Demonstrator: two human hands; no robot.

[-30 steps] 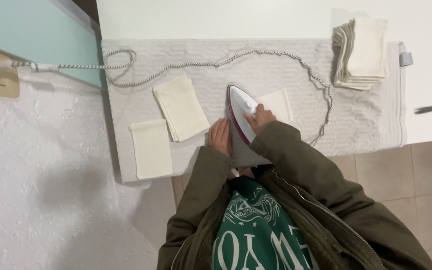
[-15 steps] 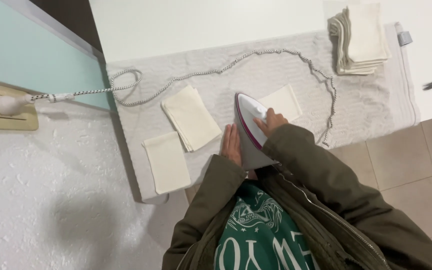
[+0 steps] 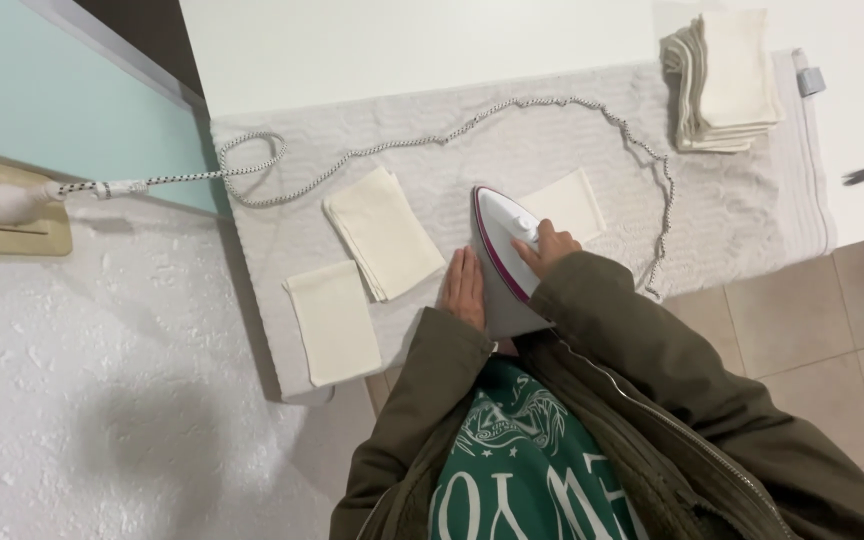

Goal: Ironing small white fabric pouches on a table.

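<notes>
While the left hand [image 3: 464,288] is lying flat on the grey towel-covered board [image 3: 552,150], the right hand [image 3: 544,247] is gripping the white, magenta-trimmed iron [image 3: 497,255], fingers closed around its handle.

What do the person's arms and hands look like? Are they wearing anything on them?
Both arms are covered by the long sleeves of an olive-green jacket, left sleeve and right sleeve. It hangs open over a green top with pale print. The left hand and right hand are bare, with no gloves; I see no rings or watch.
</notes>
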